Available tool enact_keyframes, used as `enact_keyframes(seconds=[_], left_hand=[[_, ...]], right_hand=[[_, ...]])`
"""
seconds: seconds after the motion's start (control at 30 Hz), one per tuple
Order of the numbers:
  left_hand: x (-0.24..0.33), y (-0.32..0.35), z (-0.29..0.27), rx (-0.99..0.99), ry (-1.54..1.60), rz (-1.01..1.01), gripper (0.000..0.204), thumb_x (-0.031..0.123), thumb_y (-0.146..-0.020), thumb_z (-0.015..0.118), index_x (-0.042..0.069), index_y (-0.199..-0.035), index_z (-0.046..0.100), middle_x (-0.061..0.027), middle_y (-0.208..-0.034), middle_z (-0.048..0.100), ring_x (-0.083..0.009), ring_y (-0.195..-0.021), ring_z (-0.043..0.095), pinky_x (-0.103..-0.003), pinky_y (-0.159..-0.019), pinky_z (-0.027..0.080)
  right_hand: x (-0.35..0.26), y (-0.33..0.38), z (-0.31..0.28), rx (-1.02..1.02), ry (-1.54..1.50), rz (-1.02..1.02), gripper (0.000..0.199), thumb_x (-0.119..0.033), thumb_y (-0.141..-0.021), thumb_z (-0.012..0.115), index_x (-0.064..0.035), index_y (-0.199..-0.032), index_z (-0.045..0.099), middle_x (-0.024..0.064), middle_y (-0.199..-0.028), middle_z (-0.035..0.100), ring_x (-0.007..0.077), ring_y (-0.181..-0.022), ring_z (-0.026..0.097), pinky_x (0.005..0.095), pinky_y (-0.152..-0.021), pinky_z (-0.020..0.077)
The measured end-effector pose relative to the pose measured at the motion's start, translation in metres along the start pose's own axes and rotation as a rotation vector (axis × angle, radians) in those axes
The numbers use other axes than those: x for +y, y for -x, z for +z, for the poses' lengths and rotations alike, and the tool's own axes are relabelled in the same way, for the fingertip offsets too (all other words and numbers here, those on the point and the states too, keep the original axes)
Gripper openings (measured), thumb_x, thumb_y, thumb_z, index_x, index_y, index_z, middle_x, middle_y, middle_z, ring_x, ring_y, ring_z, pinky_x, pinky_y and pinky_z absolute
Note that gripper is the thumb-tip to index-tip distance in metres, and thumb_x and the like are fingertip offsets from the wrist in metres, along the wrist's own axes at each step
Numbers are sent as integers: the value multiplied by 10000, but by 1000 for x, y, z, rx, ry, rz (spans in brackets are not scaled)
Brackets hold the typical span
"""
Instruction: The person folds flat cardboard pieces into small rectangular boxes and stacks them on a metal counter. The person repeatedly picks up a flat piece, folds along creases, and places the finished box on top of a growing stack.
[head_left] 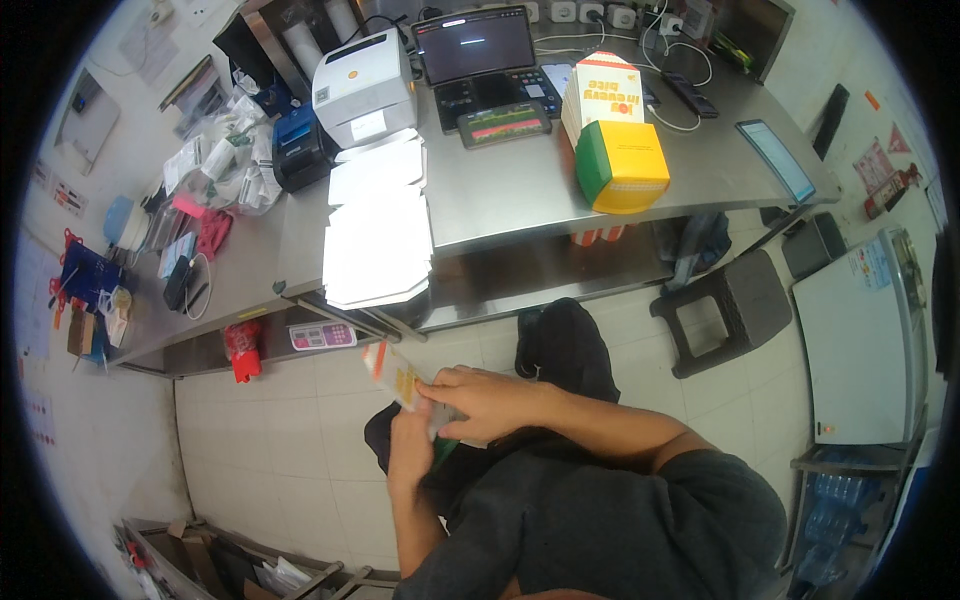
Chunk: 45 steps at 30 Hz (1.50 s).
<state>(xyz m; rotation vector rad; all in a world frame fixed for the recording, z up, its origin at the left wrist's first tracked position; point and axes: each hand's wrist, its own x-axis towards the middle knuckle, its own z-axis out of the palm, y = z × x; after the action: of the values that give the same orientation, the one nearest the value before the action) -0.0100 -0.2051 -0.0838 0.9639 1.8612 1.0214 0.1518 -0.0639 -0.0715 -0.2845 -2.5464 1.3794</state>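
Both my hands are closed on a printed cardboard carton (392,376), held low over my lap. Its white and orange end points up and away to the left, and a bit of green shows below my hands. My left hand (408,447) grips it from beneath and the left. Across its middle lies my right hand (482,402), the fingers pressed on the board; how far it is folded cannot be made out. On the steel table ahead, a yellow and green carton (628,168) lies against a row of white printed cartons (606,92). A tall stack of white flat cardboard blanks (376,245) stands left of them.
The steel table (490,205) carries a white label printer (366,88), a laptop (476,52), a tablet (504,126) and a phone (776,160). Plastic bags (228,165) crowd the left side. A dark stool (725,310) and a small white fridge (860,340) stand at right.
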Motion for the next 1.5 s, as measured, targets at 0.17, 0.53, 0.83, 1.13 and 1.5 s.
enact_keyframes(seconds=[0.17,0.53,0.83,1.13,1.5], left_hand=[[-15,12,-11,208,449,-86,441,255,-1047,531,-126,-1202,689,-155,-1108,758,-214,-1046,683,-363,-928,504],[0,9,18,96,605,234,1101,72,-712,967,-24,-1594,316,-175,-1510,549,-263,-1346,587,-372,-1118,489],[-8,-3,27,218,834,311,617,-2,-929,770,-36,-1461,459,-185,-1461,582,-249,-1257,634,-359,-1074,518],[119,-72,58,-106,512,493,752,61,-1010,663,-33,-1631,249,-238,-1568,475,-296,-1400,533,-400,-1148,457],[316,-215,212,-95,-129,543,933,583,-1016,536,-11,-1673,241,-353,-1696,193,-550,-1539,218,-562,-1278,204]], right_hand=[[5,-1,-18,193,-80,93,614,-220,-925,733,18,-1458,543,241,-1226,636,386,-1190,613,463,-1037,495],[-13,-11,-18,510,-1063,247,385,-128,-1097,558,43,-1441,579,127,-1085,761,133,-888,711,260,-773,570],[14,8,-15,310,-964,130,510,-299,-1144,524,15,-1546,500,149,-1305,667,191,-1165,645,347,-1031,509],[-9,40,-109,893,-72,5,579,-149,-1041,671,67,-1541,475,202,-1435,578,252,-1274,601,356,-1083,474],[12,80,-334,1200,145,493,611,-384,-1035,647,105,-1398,592,278,-1246,720,342,-1089,730,395,-962,550]])
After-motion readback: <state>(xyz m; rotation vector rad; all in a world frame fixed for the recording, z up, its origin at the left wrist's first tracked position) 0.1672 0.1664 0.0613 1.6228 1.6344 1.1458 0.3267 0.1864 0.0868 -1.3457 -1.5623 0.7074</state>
